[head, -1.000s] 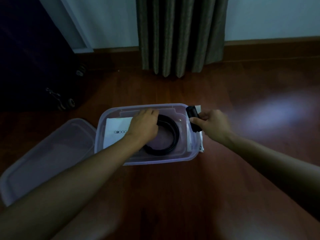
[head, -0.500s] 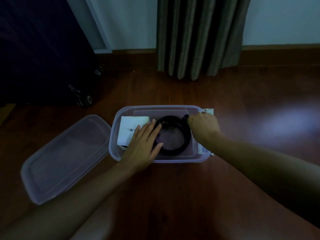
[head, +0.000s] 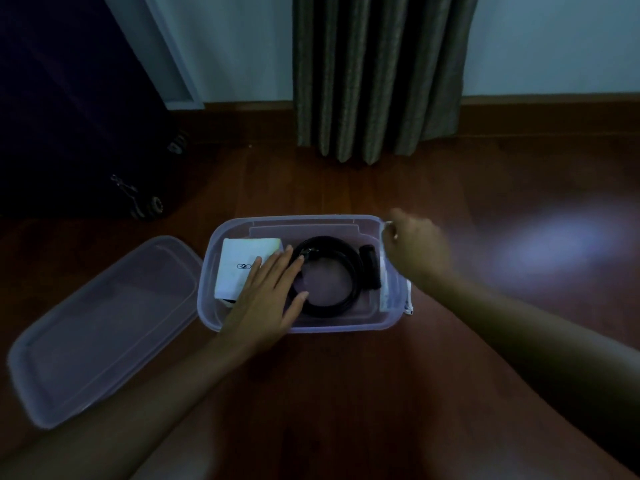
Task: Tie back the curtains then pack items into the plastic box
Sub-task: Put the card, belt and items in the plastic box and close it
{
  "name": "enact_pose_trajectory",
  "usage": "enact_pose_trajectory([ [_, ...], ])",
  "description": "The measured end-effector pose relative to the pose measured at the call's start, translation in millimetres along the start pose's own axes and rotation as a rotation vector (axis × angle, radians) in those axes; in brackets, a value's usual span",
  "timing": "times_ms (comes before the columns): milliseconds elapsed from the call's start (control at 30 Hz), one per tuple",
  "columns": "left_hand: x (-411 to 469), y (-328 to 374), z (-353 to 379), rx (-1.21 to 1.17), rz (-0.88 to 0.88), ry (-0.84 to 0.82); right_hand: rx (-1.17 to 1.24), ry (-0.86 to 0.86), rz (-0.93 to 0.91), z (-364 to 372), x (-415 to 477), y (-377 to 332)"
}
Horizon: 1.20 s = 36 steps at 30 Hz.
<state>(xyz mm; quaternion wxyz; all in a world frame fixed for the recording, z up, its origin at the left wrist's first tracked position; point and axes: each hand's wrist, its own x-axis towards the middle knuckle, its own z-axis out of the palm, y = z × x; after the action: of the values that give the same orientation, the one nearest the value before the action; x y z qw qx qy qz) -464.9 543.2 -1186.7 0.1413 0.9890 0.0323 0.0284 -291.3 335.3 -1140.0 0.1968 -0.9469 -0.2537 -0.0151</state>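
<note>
The clear plastic box (head: 304,329) sits open on the wooden floor. Inside lie a white carton (head: 242,261) at the left, a coiled black belt (head: 341,299) in the middle and a small black item (head: 370,265) at the right. My left hand (head: 266,299) rests flat, fingers spread, over the carton's edge and the belt. My right hand (head: 415,251), blurred, curls at the box's far right corner and pinches the far end of a flat pale packet (head: 391,292) that lies along the box's right wall. The curtain (head: 377,77) hangs gathered against the wall.
The box's lid (head: 104,323) lies upside down on the floor to the left. A dark wheeled suitcase (head: 79,116) stands at the far left. A bright patch of light falls on the floor (head: 554,247) to the right.
My right hand put the small black item into the box, let go and moved to the packet at the right rim. My left hand flattened over the carton and belt.
</note>
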Motion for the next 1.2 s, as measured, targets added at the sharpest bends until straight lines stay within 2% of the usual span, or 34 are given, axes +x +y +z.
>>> enact_pose_trajectory([
  [67,0,0,0,-0.003,-0.002,-0.001,0.098,0.078,0.187,4,7,23],
  [100,0,0,0,-0.006,-0.002,-0.003,0.137,0.039,0.313,8,10,34],
  [200,0,-1,2,-0.006,-0.002,-0.005,0.272,-0.271,0.628,23,10,60],
  [233,0,-2,2,-0.004,-0.004,-0.007,0.294,-0.361,0.662,27,7,61],
  [300,0,-2,3,-0.003,-0.007,-0.009,0.279,-0.411,0.635,36,1,59],
  [433,0,-1,1,-0.017,-0.009,-0.005,0.234,-0.387,0.595,44,-2,49],
  [567,0,0,-1,-0.028,-0.012,-0.009,0.416,-0.393,0.683,41,0,47],
  [633,-1,0,-1,-0.040,-0.023,-0.007,0.483,-0.297,0.705,29,0,43],
  [833,-2,2,-3,-0.026,-0.034,0.028,0.667,0.071,0.545,-26,7,21],
  [967,-2,3,-4,-0.003,-0.051,0.042,0.708,0.091,0.396,-39,8,-1],
  [1200,-2,3,-6,0.002,-0.065,0.042,0.500,0.139,0.082,-28,-9,-35],
])
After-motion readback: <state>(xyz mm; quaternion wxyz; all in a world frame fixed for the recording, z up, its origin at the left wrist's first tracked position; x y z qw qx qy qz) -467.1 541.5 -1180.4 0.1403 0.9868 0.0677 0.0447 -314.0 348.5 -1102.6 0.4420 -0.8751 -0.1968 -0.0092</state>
